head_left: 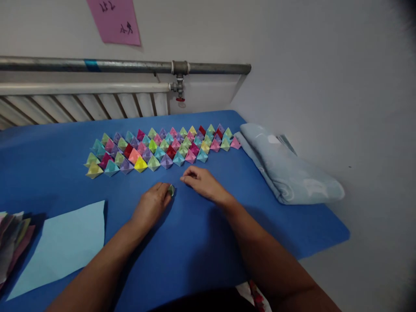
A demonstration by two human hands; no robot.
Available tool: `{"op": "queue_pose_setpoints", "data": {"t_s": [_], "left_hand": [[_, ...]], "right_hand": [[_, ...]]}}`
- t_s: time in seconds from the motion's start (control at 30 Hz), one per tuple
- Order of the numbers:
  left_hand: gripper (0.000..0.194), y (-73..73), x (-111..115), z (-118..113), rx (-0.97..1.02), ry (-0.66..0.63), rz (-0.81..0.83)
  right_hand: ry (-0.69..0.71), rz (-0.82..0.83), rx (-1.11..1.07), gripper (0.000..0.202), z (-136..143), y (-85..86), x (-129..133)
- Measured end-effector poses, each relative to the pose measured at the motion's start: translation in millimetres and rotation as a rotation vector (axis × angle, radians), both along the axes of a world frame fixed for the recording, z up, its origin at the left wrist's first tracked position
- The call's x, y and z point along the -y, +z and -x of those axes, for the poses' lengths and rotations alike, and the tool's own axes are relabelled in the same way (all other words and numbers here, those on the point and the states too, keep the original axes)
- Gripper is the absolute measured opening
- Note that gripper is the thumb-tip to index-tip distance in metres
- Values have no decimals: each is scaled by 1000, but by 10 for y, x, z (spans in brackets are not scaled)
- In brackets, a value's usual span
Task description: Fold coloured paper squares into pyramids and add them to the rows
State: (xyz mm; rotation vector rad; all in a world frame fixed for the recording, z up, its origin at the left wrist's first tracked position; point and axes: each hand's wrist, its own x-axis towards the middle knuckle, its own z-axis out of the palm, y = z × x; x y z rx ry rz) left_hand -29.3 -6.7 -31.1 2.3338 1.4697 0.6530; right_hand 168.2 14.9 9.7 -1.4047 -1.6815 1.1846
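Note:
My left hand (151, 203) is closed over the blue tabletop, its thumb and fingers pinching a small green folded paper boat (171, 190). Most of that boat is hidden behind the fingers. To its right, apart from it, my right hand (203, 183) hovers with its fingers curled and thumb and forefinger close together. Whether anything small is between them I cannot make out. Just beyond both hands, several rows of colourful paper boats (166, 161) stand side by side, including a bright yellow boat (141, 164) in the front row.
A light blue paper sheet (71, 242) lies on the left of the blue table (182, 242), beside a stack of coloured papers (14, 242). At the right rests a folded pale blue blanket (286, 167) against the wall. Behind the table are a radiator (81, 106) and a metal pipe (130, 66).

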Motion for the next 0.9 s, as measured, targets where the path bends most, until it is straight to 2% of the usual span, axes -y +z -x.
{"op": "queue_pose_setpoints", "data": {"t_s": [0.1,0.2,0.37,0.47,0.7,0.8,0.9], "left_hand": [[19,39,39,-48,167,122,18],[17,90,77,-46,307,227,68],[20,113,117,-38,558,302,196],[24,114,112,-62,736,321,326],[28,208,76,-78,1214,320,626],[30,249,69,-33,1328,319,766],[32,260,64,2,1367,314,798]], "right_hand": [[-37,-92,40,18,209,-44,119],[-24,-167,225,14,377,-96,211],[32,-241,392,11,438,-151,221],[26,-249,315,18,421,-198,196],[-40,-208,-36,20,428,-299,180],[-39,-246,-104,20,411,-282,197],[2,-314,-116,20,395,-244,222]]}}
